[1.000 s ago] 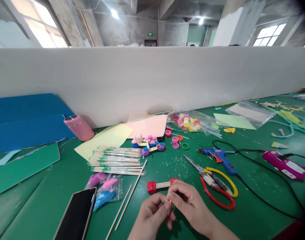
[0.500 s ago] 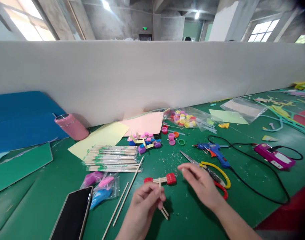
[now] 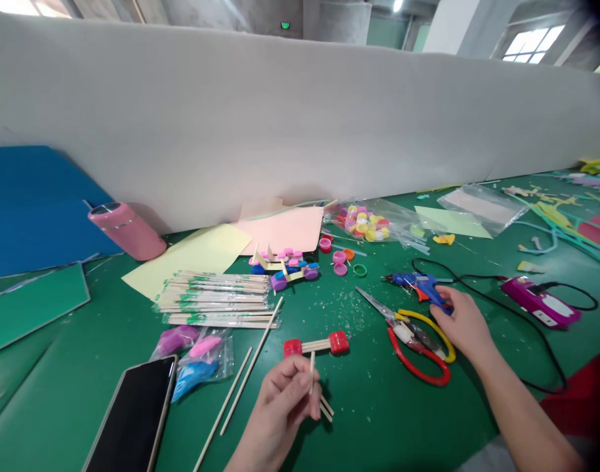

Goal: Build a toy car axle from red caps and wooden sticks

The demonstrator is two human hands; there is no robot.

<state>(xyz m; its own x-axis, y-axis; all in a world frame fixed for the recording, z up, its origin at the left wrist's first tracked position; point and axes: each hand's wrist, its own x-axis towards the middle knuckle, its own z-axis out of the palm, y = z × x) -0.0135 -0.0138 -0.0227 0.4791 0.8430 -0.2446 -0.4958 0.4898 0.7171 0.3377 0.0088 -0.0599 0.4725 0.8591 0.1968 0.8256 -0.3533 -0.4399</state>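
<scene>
My left hand [image 3: 282, 396] is closed, pinching a short wooden stick [image 3: 312, 370] upright between thumb and fingers. Two more stick ends [image 3: 326, 410] show below its fingers; whether they are held or lie on the table I cannot tell. Just beyond this hand rests a small piece of short sticks with red bottle caps [image 3: 339, 342] at both ends. At the right, my right hand [image 3: 463, 321] has its fingers closed around the handle of a blue glue gun [image 3: 412, 282], which lies on the table. Scissors [image 3: 402, 328] with red and yellow handles lie beside that hand.
Packed chopsticks [image 3: 221, 298], two loose chopsticks [image 3: 253, 364], a phone [image 3: 132, 416] and bagged clay [image 3: 196, 373] lie at left. Behind are small wheeled models [image 3: 292, 272], coloured caps [image 3: 339, 259] and a pink bottle [image 3: 127, 229]. A black cord [image 3: 520, 328] crosses the right side.
My right hand has moved right, from over the scissors to the glue gun's handle, and closed on it. My left hand still holds the stick. The view has tilted down slightly.
</scene>
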